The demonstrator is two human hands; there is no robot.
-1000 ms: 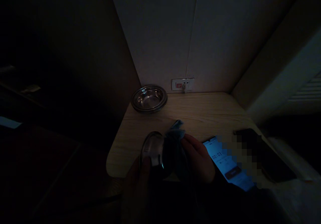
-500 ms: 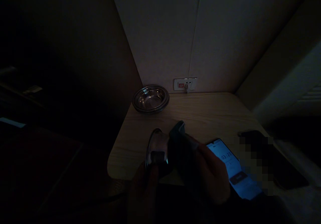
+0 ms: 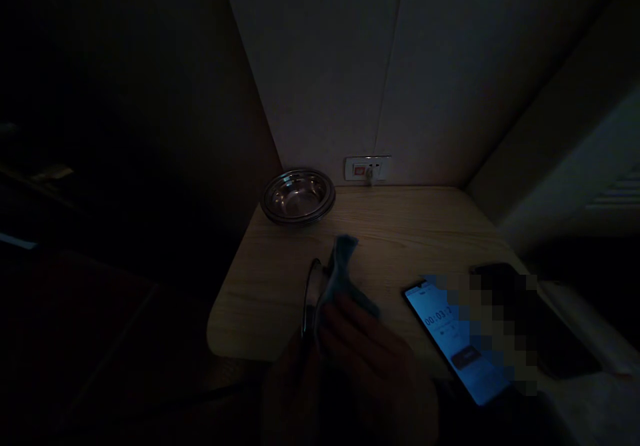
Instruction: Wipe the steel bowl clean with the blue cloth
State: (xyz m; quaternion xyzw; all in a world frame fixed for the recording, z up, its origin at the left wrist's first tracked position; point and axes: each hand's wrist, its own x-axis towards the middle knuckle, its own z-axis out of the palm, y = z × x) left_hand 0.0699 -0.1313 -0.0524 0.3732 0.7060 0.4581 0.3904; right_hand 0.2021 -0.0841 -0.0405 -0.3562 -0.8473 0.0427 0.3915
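In dim light, my left hand (image 3: 293,379) grips the lower rim of a metal bowl (image 3: 313,289), which is tipped on its side above the near part of the table. My right hand (image 3: 373,356) presses a bluish cloth (image 3: 343,279) against the bowl's outside, fingers lying along the cloth. One cloth corner sticks up past the fingers. Much of the bowl is hidden behind the cloth and the right hand. Farther back on the table stands a stack of shiny metal bowls (image 3: 299,196).
The wooden table (image 3: 400,223) meets a pale wall with a switch and socket plate (image 3: 367,168). To the right lie a lit phone (image 3: 445,333) showing a timer and a dark flat object (image 3: 560,333), partly covered by a pixelated patch.
My right hand has moved left with the cloth, its fingers now flatter on the bowl. The bowl has turned, showing less of its outer side. The view has shifted slightly.
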